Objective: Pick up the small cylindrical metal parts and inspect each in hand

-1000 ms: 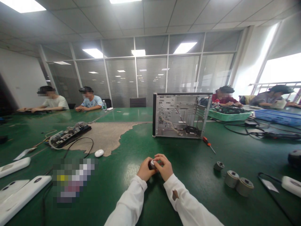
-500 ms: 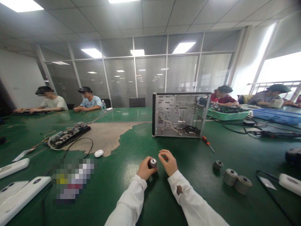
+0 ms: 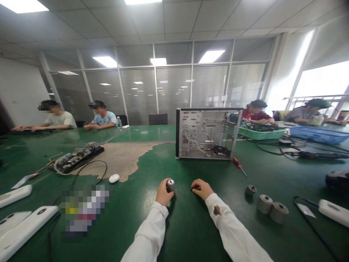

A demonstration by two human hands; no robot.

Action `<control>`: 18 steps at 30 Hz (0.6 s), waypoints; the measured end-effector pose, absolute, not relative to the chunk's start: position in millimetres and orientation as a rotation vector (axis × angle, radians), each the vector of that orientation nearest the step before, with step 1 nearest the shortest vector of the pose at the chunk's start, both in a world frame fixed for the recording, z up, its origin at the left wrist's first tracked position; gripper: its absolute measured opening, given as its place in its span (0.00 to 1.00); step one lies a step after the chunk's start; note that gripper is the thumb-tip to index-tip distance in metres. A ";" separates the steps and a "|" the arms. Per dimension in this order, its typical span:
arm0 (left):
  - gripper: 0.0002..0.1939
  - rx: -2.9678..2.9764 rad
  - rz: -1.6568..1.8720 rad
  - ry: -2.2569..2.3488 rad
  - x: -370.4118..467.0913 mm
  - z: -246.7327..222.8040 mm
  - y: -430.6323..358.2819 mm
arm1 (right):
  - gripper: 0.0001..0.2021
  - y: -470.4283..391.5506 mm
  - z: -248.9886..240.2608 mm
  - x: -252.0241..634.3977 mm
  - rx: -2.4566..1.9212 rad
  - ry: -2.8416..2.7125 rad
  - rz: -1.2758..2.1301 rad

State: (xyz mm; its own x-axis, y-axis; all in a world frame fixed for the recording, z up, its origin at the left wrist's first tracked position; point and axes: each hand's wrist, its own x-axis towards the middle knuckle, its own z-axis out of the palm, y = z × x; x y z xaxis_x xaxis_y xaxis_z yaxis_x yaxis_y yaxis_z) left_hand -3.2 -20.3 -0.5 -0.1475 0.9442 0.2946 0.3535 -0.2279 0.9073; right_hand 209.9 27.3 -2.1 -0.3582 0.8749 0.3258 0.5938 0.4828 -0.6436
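Left hand (image 3: pixel 164 194) grips a small silver-grey metal cylinder (image 3: pixel 171 185); right hand (image 3: pixel 202 189) beside it, apart

The left hand is wrapped around the cylinder, thumb on one side and fingers on the other, with its round end facing up. Whether its base touches the green tabletop (image 3: pixel 185 233) is hidden.

The right hand is near the left, not touching it or the cylinder. Its fingers curl toward the thumb, and a tiny dark spot shows at the tips; I cannot tell whether they pinch anything.

To the right of the right hand, three squat grey metal cylinders (image 3: pixel 265 204) rest on the tabletop, two of them close together. Beyond that hand and to its right lies a screwdriver with an orange-and-black handle (image 3: pixel 236 162). Farther ahead of both hands stands an open silver metal computer case with a black front edge (image 3: pixel 191 125). Left of the left hand, well apart, is a glossy white oval case (image 3: pixel 114 178).
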 end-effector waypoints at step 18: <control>0.28 1.531 1.390 1.468 -4.9 -9.5 -14.9 | 0.14 37.3 -14.6 216.7 -1.341 -2.107 0.420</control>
State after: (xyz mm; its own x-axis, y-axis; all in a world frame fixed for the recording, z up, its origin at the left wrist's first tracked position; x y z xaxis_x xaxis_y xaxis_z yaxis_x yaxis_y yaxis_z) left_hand -4.9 -14.9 -9.5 -0.1581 0.9489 0.2731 0.3249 -0.2111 0.9219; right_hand 216.7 37.3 -14.6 -0.3097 0.8966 0.3165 0.7069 0.4397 -0.5540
